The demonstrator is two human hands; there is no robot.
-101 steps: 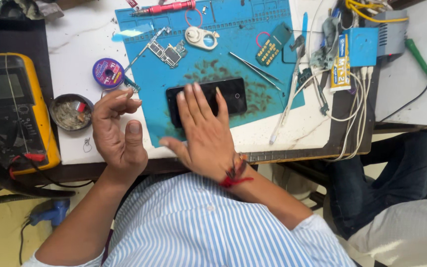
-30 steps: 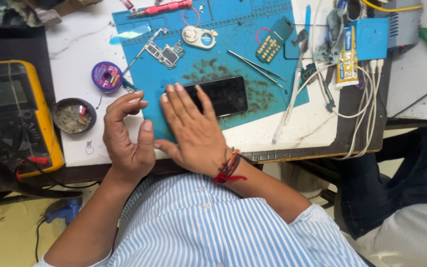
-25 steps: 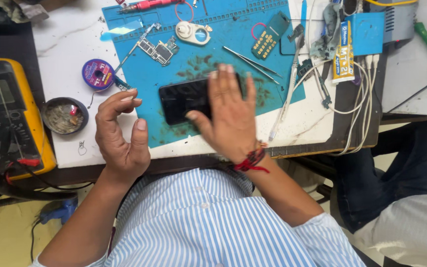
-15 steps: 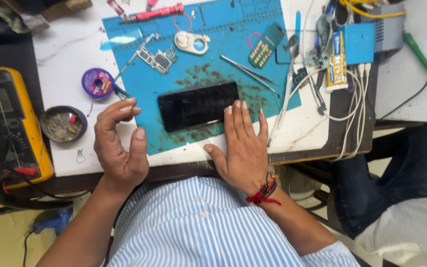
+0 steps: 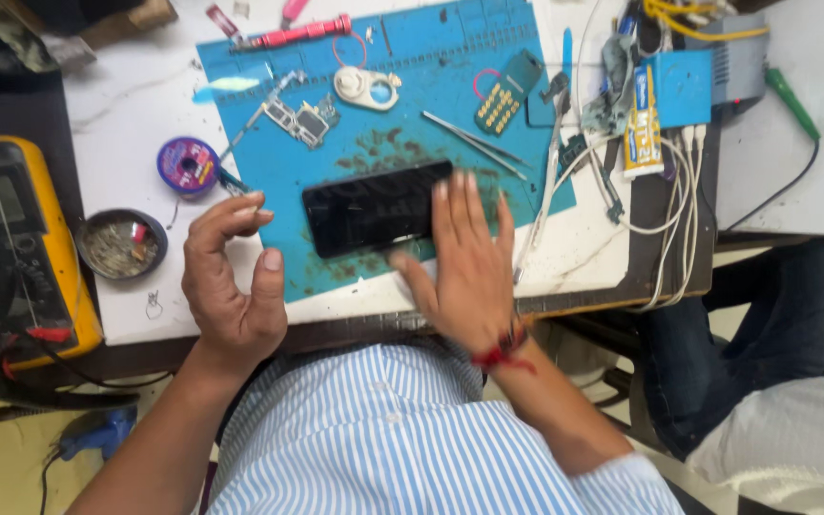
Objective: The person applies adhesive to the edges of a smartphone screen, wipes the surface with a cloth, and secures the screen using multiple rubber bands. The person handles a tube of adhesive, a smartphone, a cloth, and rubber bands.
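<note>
Phone: flat black rectangular phone [image 5: 377,207] lies on the blue rubber mat [image 5: 412,114], long axis left-right.
Right hand [image 5: 466,262]: fingers spread flat, tips on its right end.
Left hand [image 5: 231,277]: fingers curled apart, empty, just left.

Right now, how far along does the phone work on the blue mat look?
Looks done: a small bare circuit board already lies out on the blue silicone work mat. In hand: the right hand rests flat, fingertips on the black rectangular phone; the left hand hovers half-curled beside it, holding nothing visible. Left: the thin metal tweezers and red-handled screwdriver lie untouched.
</note>
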